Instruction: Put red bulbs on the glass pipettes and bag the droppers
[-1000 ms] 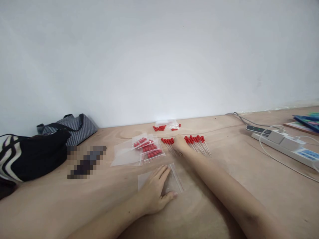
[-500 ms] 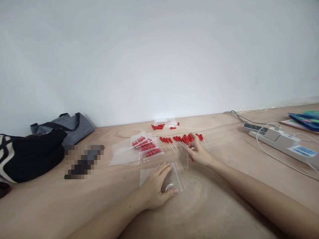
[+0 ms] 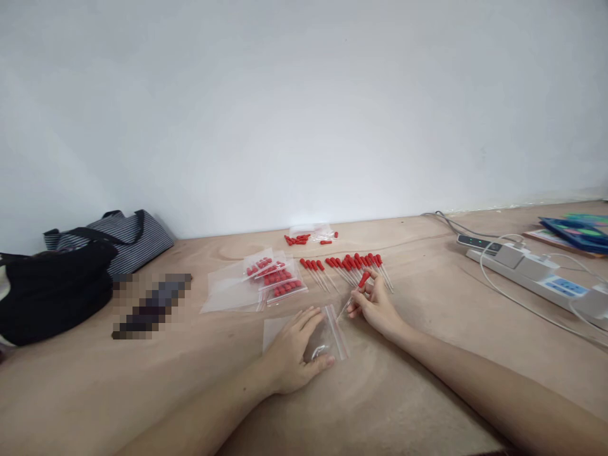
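My left hand [image 3: 298, 348] lies spread on a clear zip-lock bag [image 3: 332, 335], whose red-striped zip edge points to the right. Between the fingers and thumb of my right hand [image 3: 375, 307] is a dropper [image 3: 363, 279] with a red rubber bulb and a thin clear stem. The stem slants down to the left, its tip close to the bag's zip edge; whether it touches cannot be made out. Behind my right hand lie several more red-bulbed droppers [image 3: 354, 263] in a fanned row. Another small group of droppers [image 3: 313, 266] rests left of them.
Zip-lock bags filled with red bulbs [image 3: 285, 285] overlap at centre left, beside flat clear bags [image 3: 228, 292]. Loose red bulbs [image 3: 297, 239] lie near the wall. A power strip [image 3: 536, 272] with cables is on the right; a striped bag [image 3: 128, 237] and a blurred dark object [image 3: 152, 307] are left.
My right hand has drawn back from the row of droppers towards the bag, bringing one dropper with it. My left hand stays on the bag. The view has shifted slightly.
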`<state>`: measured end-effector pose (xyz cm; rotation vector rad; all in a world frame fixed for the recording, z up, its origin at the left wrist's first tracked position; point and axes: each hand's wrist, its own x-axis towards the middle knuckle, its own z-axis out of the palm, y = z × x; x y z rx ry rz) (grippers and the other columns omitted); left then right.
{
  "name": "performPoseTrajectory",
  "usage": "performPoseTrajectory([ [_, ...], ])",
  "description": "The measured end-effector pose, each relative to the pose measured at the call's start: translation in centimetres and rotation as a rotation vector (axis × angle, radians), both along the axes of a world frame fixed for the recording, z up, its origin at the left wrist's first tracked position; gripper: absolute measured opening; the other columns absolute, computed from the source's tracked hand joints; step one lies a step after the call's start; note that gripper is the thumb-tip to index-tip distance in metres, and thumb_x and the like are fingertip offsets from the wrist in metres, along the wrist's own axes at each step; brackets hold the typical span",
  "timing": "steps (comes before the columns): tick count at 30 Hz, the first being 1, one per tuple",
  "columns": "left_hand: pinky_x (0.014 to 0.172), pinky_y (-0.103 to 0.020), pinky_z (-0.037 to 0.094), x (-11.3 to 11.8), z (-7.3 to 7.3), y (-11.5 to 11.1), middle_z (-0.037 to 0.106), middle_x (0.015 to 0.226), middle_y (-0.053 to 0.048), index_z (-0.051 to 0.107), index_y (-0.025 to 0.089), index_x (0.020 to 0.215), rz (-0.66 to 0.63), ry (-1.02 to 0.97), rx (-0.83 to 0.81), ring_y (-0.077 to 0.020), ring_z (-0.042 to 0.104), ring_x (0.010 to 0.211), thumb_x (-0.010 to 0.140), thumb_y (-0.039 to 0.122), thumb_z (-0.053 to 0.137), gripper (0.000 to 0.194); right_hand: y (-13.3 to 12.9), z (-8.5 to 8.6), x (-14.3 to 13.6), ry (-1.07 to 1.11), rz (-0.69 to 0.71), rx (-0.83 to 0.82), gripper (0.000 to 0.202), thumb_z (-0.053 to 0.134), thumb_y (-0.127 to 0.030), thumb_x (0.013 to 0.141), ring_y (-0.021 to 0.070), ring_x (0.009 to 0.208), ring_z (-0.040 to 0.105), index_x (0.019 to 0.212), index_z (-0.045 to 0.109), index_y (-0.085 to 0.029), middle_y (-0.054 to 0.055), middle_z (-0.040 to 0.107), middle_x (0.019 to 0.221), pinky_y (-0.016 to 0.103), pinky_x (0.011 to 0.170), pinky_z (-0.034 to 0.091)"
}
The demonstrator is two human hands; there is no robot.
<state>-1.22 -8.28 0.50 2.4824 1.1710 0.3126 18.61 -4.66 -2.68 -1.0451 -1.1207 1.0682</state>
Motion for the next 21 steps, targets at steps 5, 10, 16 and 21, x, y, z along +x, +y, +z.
performPoseTrajectory([
  [5, 0.101, -0.048, 0.027, 0.0, 0.0, 0.0, 0.035, 0.135, -0.013, 0.035, 0.016, 0.128, -0.017, -0.038, 0.023, -0.0272, 0.026, 0.126, 0.075, 0.041, 0.054, 0.062, -0.3, 0.5, -0.2, 0.038, -0.006, -0.015, 0.058, 0.055, -0.034, 0.067, 0.0078, 0.046, 0.055, 0.11, 0.018, -0.024, -0.008, 0.041, 0.071, 0.022, 0.042, 0.048],
  [10, 0.101, -0.049, 0.026, -0.1, -0.2, 0.1, 0.034, 0.136, -0.013, 0.033, 0.016, 0.129, -0.019, -0.033, 0.023, -0.0279, 0.026, 0.126, 0.075, 0.043, 0.053, 0.063, -0.7, 0.8, -0.2, 0.037, -0.003, 0.005, 0.058, 0.055, -0.036, 0.068, 0.0073, 0.046, 0.054, 0.111, 0.018, -0.026, -0.008, 0.042, 0.073, 0.022, 0.042, 0.048],
  [16, 0.101, -0.048, 0.027, 0.0, -0.1, -0.1, 0.033, 0.136, -0.014, 0.031, 0.015, 0.129, -0.009, -0.021, 0.011, -0.0277, 0.026, 0.126, 0.075, 0.041, 0.054, 0.064, -1.1, 0.5, -0.6, 0.031, 0.079, -0.014, 0.055, 0.056, -0.04, 0.069, 0.0099, 0.048, 0.056, 0.108, 0.021, -0.024, -0.009, 0.046, 0.066, 0.026, 0.047, 0.05],
  [21, 0.097, -0.045, 0.033, 0.0, -0.1, -0.1, 0.033, 0.135, -0.011, 0.033, 0.021, 0.127, -0.003, -0.103, 0.034, -0.0281, 0.031, 0.123, 0.073, 0.039, 0.057, 0.062, -1.3, 0.3, 0.2, -0.102, 0.172, -0.041, 0.037, 0.056, -0.045, 0.07, 0.0094, 0.05, 0.054, 0.091, 0.041, -0.019, -0.005, 0.051, 0.062, 0.024, 0.048, 0.046],
])
